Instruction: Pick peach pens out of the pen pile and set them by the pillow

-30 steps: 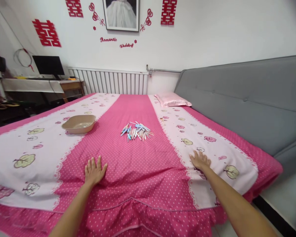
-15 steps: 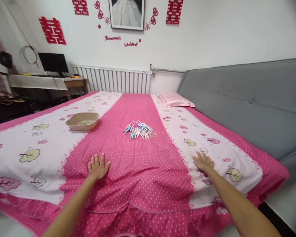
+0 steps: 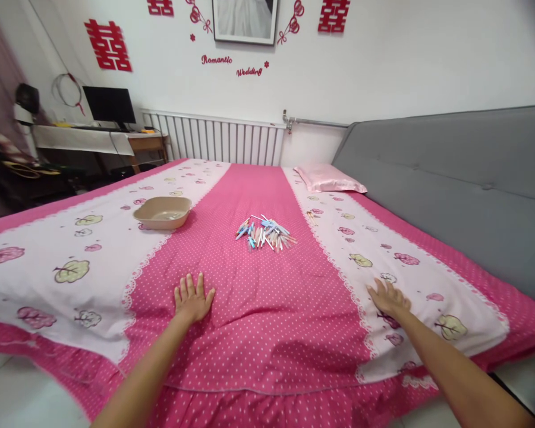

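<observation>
Pens (image 3: 267, 233) in pale blue, white and pinkish tones lie in a loose, criss-crossed heap on the pink, white-dotted middle strip of a bed (image 3: 267, 291), beyond a person's outstretched arms. The left hand (image 3: 194, 300) is open and empty, palm down on the pink cloth with its fingers spread, near the lace edging. The right hand (image 3: 390, 299), also open and empty, rests palm down on the white, tree-printed band to the right, its thumb held out and its fingers slightly bent. Both hands are well apart from the pens, which sit farther up the bed and between them.

To the left of the heap, a shallow beige basin (image 3: 163, 224) stands upright at the border of the other white band; whether it holds anything cannot be made out. A pink pillow (image 3: 330, 178) lies at the far right, beside a padded grey headboard (image 3: 450, 166). Along the back wall runs a white radiator (image 3: 218, 139), and at left a black monitor (image 3: 109, 106) stands on a cloth-covered tabletop (image 3: 84, 139). Above, red lettering (image 3: 216, 59) reads "Romantic Wedding" beneath a framed picture (image 3: 245, 21), flanked by red cut-outs (image 3: 109, 46).
</observation>
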Motion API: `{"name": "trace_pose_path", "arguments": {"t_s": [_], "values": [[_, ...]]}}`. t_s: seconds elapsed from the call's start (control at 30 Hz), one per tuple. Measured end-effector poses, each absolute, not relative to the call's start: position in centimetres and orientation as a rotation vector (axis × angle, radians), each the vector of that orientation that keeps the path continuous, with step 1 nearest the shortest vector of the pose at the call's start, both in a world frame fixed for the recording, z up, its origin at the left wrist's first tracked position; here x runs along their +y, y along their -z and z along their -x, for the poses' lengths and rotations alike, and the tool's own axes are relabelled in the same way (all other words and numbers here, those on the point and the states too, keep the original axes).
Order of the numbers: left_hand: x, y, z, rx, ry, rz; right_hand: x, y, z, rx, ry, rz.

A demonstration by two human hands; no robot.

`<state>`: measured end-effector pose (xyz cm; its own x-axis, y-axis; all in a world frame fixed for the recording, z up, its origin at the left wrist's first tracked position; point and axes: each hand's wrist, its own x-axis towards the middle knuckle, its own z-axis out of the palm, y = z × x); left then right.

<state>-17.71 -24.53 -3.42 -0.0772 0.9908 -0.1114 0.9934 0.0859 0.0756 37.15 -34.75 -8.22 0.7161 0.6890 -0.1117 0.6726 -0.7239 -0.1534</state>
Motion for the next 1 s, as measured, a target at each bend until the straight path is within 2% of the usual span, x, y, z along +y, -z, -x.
{"name": "trace_pose_path", "arguments": {"t_s": [0.3,0.6,1.0], "values": [[-24.3,3.5,17.4,2.187,0.005,-2.04,-34.7,9.2,-38.1,-1.113,-0.238,2.828],[-23.1,2.3,18.2,2.009,0.178,-1.992,-34.7,9.0,-37.8,-1.068,-0.248,2.833],[-22.8,2.9,19.0,1.988,0.103,-1.984,-35.0,9.0,-37.5,-1.031,-0.248,2.841]]}}
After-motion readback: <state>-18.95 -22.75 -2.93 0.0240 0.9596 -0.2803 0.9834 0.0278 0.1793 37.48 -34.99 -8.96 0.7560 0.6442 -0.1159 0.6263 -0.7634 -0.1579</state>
